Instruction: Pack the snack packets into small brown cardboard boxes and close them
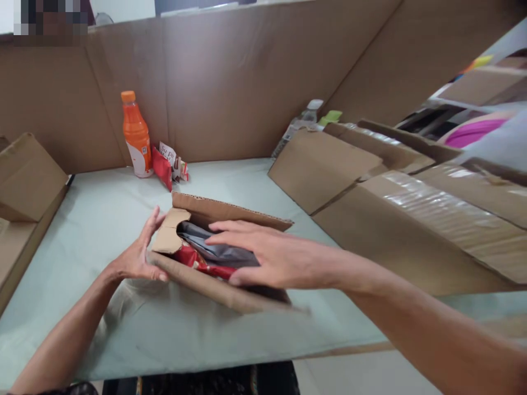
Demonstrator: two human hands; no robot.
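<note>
The small carton [206,286], one open box of brown corrugated card, lies near the middle of the table, flaps turned out, with a curved notch in the left end flap. Behind it rises one broad cardboard wall [247,82], flat, dull and creased by straight folds. The table [99,219] has a smooth, pale green surface. At the right stand bulky cardboard boxes [411,241] with glossy clear tape; their exact number cannot be told. One angular box [33,181] is partly in view at the left. Two bare hands are at the carton: the left hand [142,249] is wide, thumb and fingers apart around its left end, though how firmly it presses cannot be told; the right hand [263,252] is loosely spread over the opening, fingers outstretched. One orange bottle [138,137], smooth and waisted, stands by the wall; one clear bottle [310,115] shows behind the boxes at right. Inside the carton are crinkled grey plastic [206,249] and a shiny red wrapper [187,257]. Beside the orange bottle are one glossy red packet [162,167] and one white-and-brown packet [167,151].
</note>
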